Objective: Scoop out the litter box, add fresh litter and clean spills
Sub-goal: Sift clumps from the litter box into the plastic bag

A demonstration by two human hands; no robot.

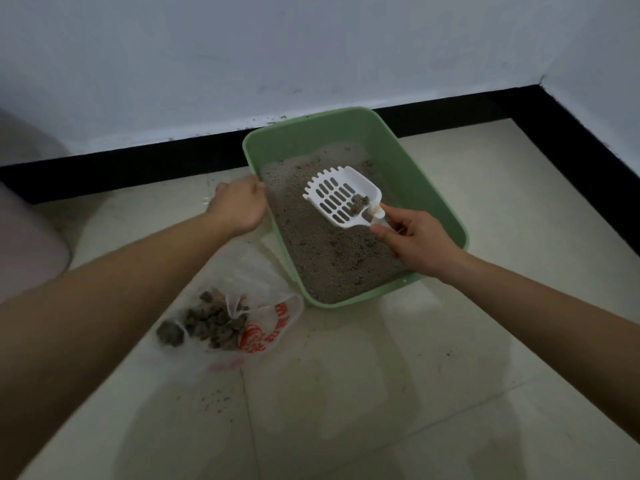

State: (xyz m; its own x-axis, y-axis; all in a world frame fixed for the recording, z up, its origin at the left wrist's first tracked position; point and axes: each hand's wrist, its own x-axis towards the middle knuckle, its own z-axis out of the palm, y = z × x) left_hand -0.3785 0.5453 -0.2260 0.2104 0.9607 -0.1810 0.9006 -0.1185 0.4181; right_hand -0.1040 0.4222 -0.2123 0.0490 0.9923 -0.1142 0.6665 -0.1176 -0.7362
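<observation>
A plain, pale painted wall (311, 46) stands at the back. A long black strip of skirting board (121, 168) runs along its bottom and turns a corner on the right. Below the strip lie big, shiny cream floor tiles (381, 393). A soft pink rounded seat (24, 237) sits just below the strip's left end. The light is dim.

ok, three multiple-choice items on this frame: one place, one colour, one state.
1. Where is the plastic bag relative to the litter box? A) inside it B) on the floor beside it C) draped over its rim
2. The litter box is: A) green B) blue C) white
3. The scoop in the right hand is: A) empty B) carrying clumps C) upside down

Answers: B, the bag lies on the floor by the box's near left side; A, walls and rim are green; B, dark clumps sit on its slotted blade.
</observation>
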